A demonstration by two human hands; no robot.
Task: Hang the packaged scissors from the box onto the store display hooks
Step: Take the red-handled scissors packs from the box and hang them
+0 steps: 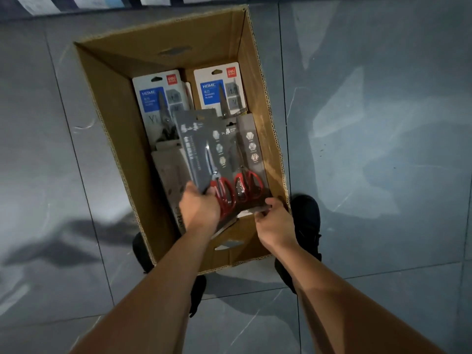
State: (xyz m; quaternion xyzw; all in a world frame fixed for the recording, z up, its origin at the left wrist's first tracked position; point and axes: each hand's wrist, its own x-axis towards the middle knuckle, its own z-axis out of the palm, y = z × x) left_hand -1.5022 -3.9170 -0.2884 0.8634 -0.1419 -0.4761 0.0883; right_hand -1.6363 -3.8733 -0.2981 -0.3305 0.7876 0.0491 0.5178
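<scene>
Left hand [198, 204] gripped a dark card pack of red-handled scissors [204, 152], tilted above the open corrugated cardboard box [109, 118]. Right hand [274, 222] pinched the second dark pack [249, 159] at its bottom edge. White packs [159, 103] lay beyond, partly covered.

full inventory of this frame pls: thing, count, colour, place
cardboard box: 1, brown, open, on the floor at centre
dark scissor packs: 2, grey cards with red-handled scissors, held above the near end of the box
white scissor packs: 2 visible on top, white with blue HOME label, far end of the box
other packs: count unclear, pale, partly hidden at the left of the box
floor tiles: grey, all around
shoes: 2, black, beside the near end of the box
left hand: gripping the left dark pack's lower edge
right hand: fingers on the right dark pack's lower edge
</scene>
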